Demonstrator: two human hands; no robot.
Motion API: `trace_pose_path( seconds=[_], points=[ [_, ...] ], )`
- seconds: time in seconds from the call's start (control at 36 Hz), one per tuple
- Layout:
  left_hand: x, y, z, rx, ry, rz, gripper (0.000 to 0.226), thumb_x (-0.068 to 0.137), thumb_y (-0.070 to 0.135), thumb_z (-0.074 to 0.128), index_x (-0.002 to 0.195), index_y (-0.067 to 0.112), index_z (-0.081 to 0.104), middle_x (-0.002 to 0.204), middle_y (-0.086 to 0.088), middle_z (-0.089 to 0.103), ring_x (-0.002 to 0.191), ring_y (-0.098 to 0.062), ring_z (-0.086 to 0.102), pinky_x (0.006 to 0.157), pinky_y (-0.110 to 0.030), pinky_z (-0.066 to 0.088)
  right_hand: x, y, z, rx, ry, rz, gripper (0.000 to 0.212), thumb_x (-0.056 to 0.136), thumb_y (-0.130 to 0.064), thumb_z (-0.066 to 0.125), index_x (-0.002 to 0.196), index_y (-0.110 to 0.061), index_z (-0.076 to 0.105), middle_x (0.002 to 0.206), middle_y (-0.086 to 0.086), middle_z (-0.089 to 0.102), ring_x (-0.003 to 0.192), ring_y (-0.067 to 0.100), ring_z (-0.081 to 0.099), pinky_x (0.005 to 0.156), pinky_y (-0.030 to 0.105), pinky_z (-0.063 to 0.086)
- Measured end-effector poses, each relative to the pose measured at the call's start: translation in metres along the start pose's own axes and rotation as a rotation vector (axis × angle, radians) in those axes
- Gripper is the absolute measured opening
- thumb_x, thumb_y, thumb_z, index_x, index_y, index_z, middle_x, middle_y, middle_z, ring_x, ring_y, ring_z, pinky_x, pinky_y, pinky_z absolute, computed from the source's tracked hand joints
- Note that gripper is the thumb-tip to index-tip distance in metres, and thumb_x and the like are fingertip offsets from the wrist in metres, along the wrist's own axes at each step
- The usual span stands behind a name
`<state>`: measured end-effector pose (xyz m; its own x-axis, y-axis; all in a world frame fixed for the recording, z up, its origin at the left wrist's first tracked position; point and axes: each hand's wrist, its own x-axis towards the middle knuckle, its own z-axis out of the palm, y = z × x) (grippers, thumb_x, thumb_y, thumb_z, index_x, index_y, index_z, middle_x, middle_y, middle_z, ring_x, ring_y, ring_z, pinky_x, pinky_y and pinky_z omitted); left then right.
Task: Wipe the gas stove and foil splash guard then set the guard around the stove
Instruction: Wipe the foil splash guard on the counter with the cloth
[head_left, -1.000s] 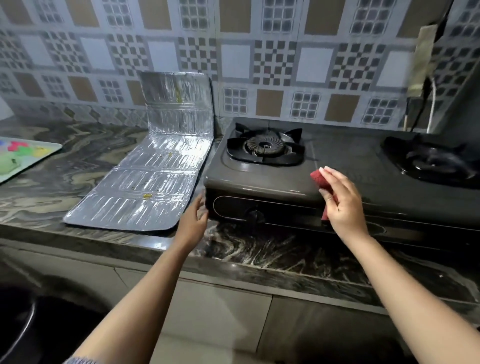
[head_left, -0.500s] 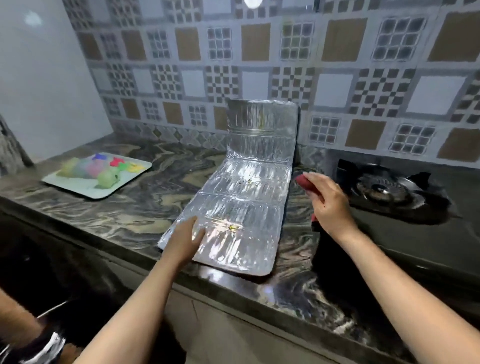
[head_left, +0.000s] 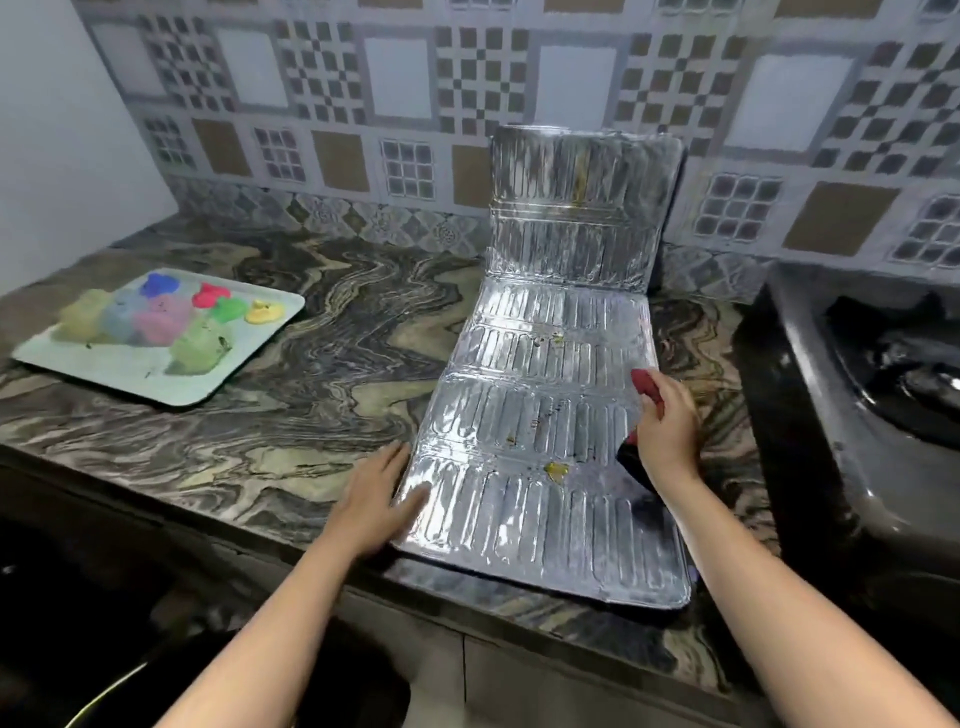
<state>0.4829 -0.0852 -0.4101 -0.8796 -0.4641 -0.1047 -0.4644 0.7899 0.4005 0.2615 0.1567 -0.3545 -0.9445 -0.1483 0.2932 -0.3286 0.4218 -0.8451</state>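
Two bare forearms reach in from the near edge. The left hand (head_left: 374, 499) lies flat with straight fingers on the near left corner of the guard (head_left: 530, 519), its palm partly on the counter (head_left: 260, 441). The right hand (head_left: 667, 431) is curled round a red pad (head_left: 647, 387) and holds it over the guard's right edge, about halfway along the flat part. A dark patch shows just under this hand. It may be the pad's lower end or only shadow; the blur hides which.

The guard is a folding sheet of ribbed foil. Its near panels lie flat on the counter, with the nearest edge at the counter's front lip. Its far part stands upright against the wall (head_left: 395, 78). A yellow stain (head_left: 557, 470) sits on a near panel, just left of the right wrist, and smaller specks dot the panels beyond it.

The black stove (head_left: 810, 415) stands to the right of the guard, with a strip of marbled counter between them. One burner (head_left: 904, 358) shows at the right edge of the view.

Far left on the counter lies a pale tray (head_left: 249, 358). It holds small blue, red, green and yellow pieces and some paler, blurred lumps. The wall behind is tiled in checkered and plain squares.
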Motion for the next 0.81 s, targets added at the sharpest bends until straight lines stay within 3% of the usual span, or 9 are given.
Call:
trace_pose_path(
  seconds=[0.08, 0.28, 0.36, 0.44, 0.81],
  points=[
    [0.004, -0.003, 0.011, 0.087, 0.04, 0.008, 0.106, 0.063, 0.088, -0.001, 0.148, 0.026, 0.015, 0.156, 0.002, 0.017, 0.144, -0.017, 0.014, 0.118, -0.039, 0.011, 0.004, 0.016, 0.007, -0.084, -0.005, 0.046, 0.038, 0.088, 0.003, 0.047, 0.125, -0.001, 0.055, 0.129, 0.018, 0.051, 0.118, 0.031, 0.047, 0.1, 0.023, 0.029],
    [0.004, 0.001, 0.014, 0.136, 0.077, 0.016, 0.088, 0.074, 0.074, 0.009, 0.149, 0.027, 0.01, 0.157, 0.006, 0.009, 0.145, -0.011, 0.005, 0.117, -0.034, 0.004, 0.009, 0.053, 0.026, -0.352, -0.077, 0.08, 0.04, 0.09, -0.007, 0.048, 0.129, -0.012, 0.052, 0.136, 0.01, 0.048, 0.124, 0.034, 0.04, 0.105, 0.042, 0.029],
    [0.004, 0.001, 0.013, 0.153, 0.066, 0.025, 0.087, 0.075, 0.072, 0.007, 0.149, 0.026, 0.006, 0.157, 0.007, 0.005, 0.145, -0.009, 0.002, 0.117, -0.032, 0.002, 0.005, 0.058, 0.039, -0.502, -0.058, 0.112, 0.037, 0.092, -0.016, 0.047, 0.128, -0.018, 0.052, 0.142, 0.001, 0.045, 0.133, 0.025, 0.032, 0.107, 0.042, 0.022],
    [0.006, -0.001, 0.016, 0.16, 0.06, 0.033, 0.084, 0.078, 0.072, 0.006, 0.149, 0.027, 0.003, 0.157, 0.008, 0.002, 0.144, -0.006, -0.003, 0.117, -0.032, 0.0, 0.005, 0.058, 0.051, -0.568, -0.022, 0.113, 0.037, 0.093, -0.017, 0.044, 0.13, -0.017, 0.05, 0.143, 0.004, 0.043, 0.136, 0.024, 0.03, 0.108, 0.041, 0.02],
    [0.004, -0.001, 0.017, 0.166, 0.042, 0.034, 0.079, 0.082, 0.07, 0.004, 0.149, 0.028, -0.002, 0.156, 0.011, -0.009, 0.142, -0.003, -0.013, 0.118, -0.034, -0.003, 0.008, 0.037, 0.093, -0.58, -0.043, 0.159, 0.037, 0.093, -0.015, 0.04, 0.13, -0.016, 0.045, 0.145, 0.003, 0.039, 0.139, 0.023, 0.025, 0.109, 0.044, 0.019]
  ],
)
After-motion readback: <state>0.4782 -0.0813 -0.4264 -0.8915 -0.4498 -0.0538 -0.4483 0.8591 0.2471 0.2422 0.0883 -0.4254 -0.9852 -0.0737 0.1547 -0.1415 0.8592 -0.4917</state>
